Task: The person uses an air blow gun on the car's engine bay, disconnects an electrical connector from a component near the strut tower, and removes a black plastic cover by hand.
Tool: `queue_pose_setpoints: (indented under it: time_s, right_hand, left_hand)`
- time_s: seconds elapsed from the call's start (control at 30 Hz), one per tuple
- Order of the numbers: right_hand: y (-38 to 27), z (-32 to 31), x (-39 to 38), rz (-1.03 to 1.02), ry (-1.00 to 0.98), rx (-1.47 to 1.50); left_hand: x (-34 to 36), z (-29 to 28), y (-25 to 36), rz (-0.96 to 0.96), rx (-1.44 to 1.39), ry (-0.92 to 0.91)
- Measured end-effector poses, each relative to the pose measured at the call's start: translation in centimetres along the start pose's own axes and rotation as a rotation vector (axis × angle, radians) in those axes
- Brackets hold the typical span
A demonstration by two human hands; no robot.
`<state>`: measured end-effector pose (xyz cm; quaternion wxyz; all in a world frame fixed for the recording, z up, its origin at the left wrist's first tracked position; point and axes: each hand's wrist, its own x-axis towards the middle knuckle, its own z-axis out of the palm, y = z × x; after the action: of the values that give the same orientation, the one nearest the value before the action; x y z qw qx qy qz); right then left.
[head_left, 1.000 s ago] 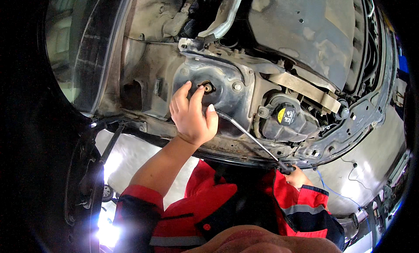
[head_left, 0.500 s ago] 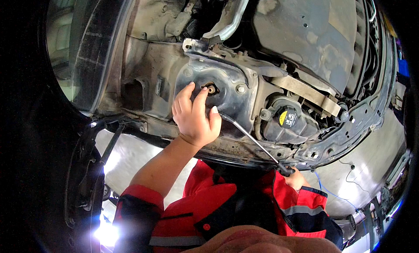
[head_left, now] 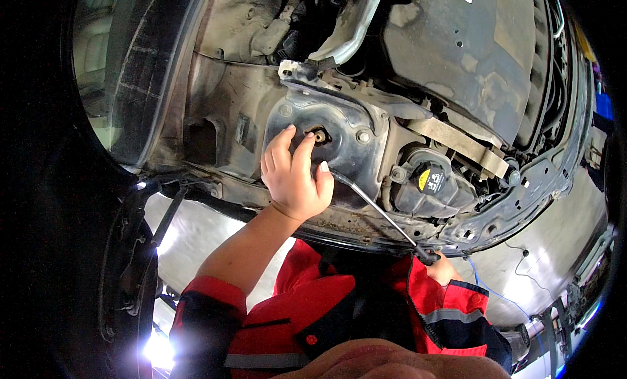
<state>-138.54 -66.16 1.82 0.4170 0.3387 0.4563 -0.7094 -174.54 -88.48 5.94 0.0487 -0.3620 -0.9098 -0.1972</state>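
My left hand point(head_left: 296, 178) is curved over a dark metal top plate point(head_left: 353, 163), its fingers bent and slightly apart, fingertips beside the central hole with its small brass-coloured stud point(head_left: 319, 136). Whatever lies under the palm is hidden. A long steel bar tool point(head_left: 385, 213) slants from under that hand to a black handle, which my right hand point(head_left: 443, 269) grips at the lower right. A bolt head point(head_left: 363, 136) sits on the plate right of the hole.
Around the plate are a reservoir point(head_left: 437, 196) with a black-and-yellow cap, a metal bracket point(head_left: 457, 142), an engine cover point(head_left: 457, 65) and, at left, the windscreen point(head_left: 117, 91). The fender edge runs below. A blue hose point(head_left: 496, 291) and cables lie on the floor.
The engine bay and my left hand have shifted slightly right and down in the picture. Both hands keep about the same positions on the plate and tool.
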Motion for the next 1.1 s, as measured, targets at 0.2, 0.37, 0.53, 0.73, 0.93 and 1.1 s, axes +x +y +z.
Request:
queue_pose_setpoints:
  time_s: [0.2, 0.37, 0.53, 0.73, 0.93, 1.1]
  right_hand:
    - [0.2, 0.1, 0.1, -0.006, -0.013, 0.011]
    - [0.4, 0.1, 0.1, -0.009, -0.012, 0.005]
    - [0.8, 0.2, 0.2, 0.043, 0.031, 0.022]
    - [1.1, 0.2, 0.3, 0.064, 0.03, -0.002]
    - [0.4, 0.4, 0.1, 0.048, 0.028, 0.029]
    - [0.7, 0.6, 0.2, 0.006, 0.038, 0.01]
  left_hand:
    - [-0.1, 0.0, 0.0, -0.006, 0.005, -0.004]
    - [-0.2, 0.0, 0.0, -0.008, 0.007, -0.01]
    - [-0.3, -0.1, 0.0, 0.005, 0.003, -0.015]
    - [-0.5, 0.0, -0.1, 0.007, 0.012, -0.012]
    - [-0.4, -0.2, 0.0, 0.007, 0.011, -0.018]
    - [-0.4, -0.3, 0.4, -0.02, 0.011, -0.05]
